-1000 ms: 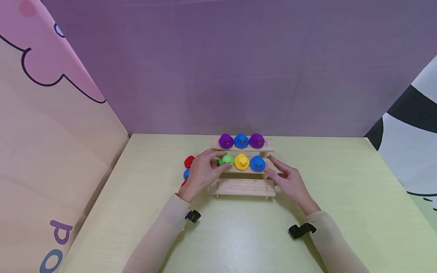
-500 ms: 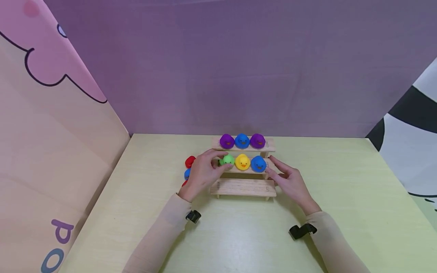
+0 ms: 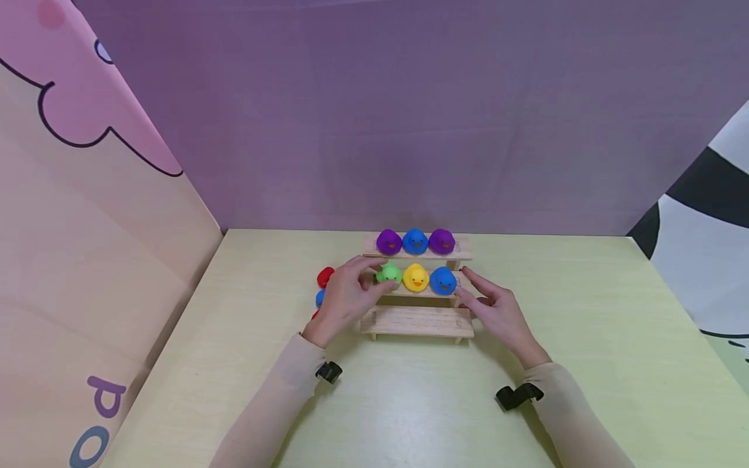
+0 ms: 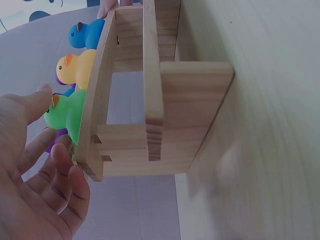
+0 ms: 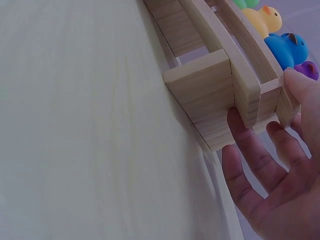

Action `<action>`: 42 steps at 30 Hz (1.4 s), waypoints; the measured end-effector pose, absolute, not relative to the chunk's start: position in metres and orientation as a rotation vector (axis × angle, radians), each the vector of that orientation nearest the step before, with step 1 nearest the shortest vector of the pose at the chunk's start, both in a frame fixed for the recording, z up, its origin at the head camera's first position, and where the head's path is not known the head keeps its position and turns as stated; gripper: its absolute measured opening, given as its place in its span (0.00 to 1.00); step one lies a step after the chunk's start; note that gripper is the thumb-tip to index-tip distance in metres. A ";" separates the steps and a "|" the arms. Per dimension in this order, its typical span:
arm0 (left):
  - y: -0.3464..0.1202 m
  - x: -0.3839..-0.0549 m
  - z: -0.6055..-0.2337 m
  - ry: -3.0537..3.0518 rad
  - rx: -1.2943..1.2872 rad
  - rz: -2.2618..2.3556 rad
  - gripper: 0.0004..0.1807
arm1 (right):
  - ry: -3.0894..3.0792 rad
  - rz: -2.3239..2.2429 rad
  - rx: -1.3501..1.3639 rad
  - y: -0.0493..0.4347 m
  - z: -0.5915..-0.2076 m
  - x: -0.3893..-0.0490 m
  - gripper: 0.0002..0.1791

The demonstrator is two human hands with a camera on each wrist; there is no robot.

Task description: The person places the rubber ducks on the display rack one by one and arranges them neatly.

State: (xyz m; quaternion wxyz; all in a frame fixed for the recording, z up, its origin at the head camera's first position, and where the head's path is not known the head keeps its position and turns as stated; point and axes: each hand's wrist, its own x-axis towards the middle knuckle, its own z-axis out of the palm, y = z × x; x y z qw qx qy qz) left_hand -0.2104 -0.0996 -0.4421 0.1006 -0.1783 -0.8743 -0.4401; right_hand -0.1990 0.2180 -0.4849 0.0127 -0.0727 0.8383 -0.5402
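My left hand (image 3: pixel 347 296) pinches a green rubber duck (image 3: pixel 389 275) at the left end of the middle step of a wooden three-step stand (image 3: pixel 417 320). Its thumb rests against the duck's head in the left wrist view. To the right of it sit a yellow duck (image 3: pixel 416 278) and a blue duck (image 3: pixel 443 281). My right hand (image 3: pixel 499 316) holds the right end of the stand, thumb at the middle step's corner beside the blue duck, other fingers around the side. The bottom step bears no duck.
Two purple ducks (image 3: pixel 389 242) flank another blue duck (image 3: pixel 415 241) on the top step. Left of the stand, partly hidden by the left hand, lie red (image 3: pixel 325 277) and blue (image 3: pixel 319 298) objects. A purple backdrop (image 3: pixel 374 130) rises behind the table (image 3: pixel 281 260).
The left hand has shifted very slightly left over the last half second, the green duck with it. The right hand and the other ducks stay in place.
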 end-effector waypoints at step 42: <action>-0.171 -0.221 -0.450 -2.622 -0.280 -1.188 0.18 | 2.641 -1.708 -0.213 0.211 -0.485 -0.193 0.34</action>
